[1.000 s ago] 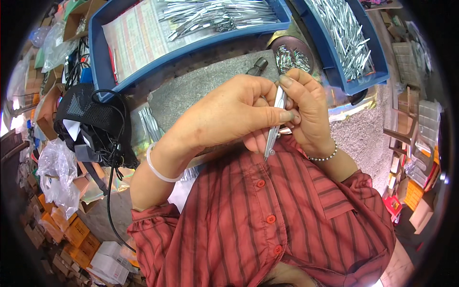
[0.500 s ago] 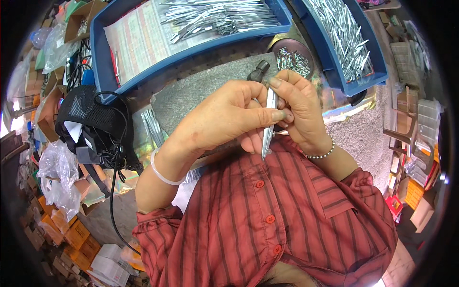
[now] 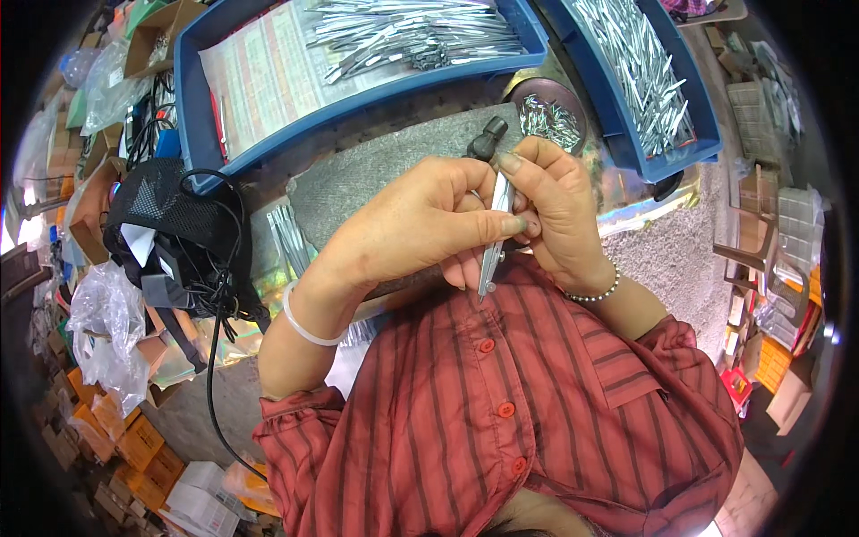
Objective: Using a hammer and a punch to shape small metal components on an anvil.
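Note:
A slim silver metal piece, which looks like a drawing compass point(image 3: 490, 266), is held between my two hands in front of my chest, its narrow end pointing down toward me. My left hand point(image 3: 420, 215) is closed round its middle, thumb on top and fingers beneath. At the upper end, my right hand point(image 3: 565, 210) pinches it with thumb and fingertips; the fingers cover that end. A small round screw shows near the lower tip. Just beyond the hands a hammer point(image 3: 489, 139) lies on a grey slab point(image 3: 376, 166), its handle mostly hidden.
Behind the slab stands a blue tray point(image 3: 376, 101) with a pile of metal legs. Another blue tray point(image 3: 682, 159) of similar parts is at the right. Between them sits a brown bowl point(image 3: 574, 98) of small parts. Left are loose metal pieces point(image 3: 288, 240) and a black mesh bag point(image 3: 165, 210) with cables.
Both hands, still gripping the compass, have shifted slightly left. Its lower tip has swung a little left and down. The hold looks the same.

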Tool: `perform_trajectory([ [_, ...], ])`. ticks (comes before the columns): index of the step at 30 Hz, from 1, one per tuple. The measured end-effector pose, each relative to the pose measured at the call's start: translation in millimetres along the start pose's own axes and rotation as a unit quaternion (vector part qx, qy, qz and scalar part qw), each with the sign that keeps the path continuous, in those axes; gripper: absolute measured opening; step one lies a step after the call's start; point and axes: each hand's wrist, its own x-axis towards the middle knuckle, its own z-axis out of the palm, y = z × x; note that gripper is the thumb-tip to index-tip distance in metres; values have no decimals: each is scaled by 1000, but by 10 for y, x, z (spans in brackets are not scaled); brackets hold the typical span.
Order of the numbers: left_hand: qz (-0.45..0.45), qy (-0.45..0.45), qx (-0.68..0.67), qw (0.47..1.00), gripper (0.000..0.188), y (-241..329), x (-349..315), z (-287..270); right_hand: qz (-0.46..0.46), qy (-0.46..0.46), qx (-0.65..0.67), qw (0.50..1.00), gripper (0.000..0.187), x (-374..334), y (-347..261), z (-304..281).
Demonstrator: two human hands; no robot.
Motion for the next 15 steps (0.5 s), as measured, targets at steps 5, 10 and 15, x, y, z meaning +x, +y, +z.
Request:
perform_trajectory([
  [5, 2, -1, -6, 1000, 19, -34, 23, -11, 6, 6, -1, 1000, 13, 5, 8, -11],
  [10, -10, -4, -14, 1000, 19, 1, 36, 12, 6, 8, 4, 1000, 12, 1, -4, -39],
  [15, -5, 5, -41, 999, 18, -40, 65, 120, 2, -24, -42, 999, 11, 55, -99, -192],
])
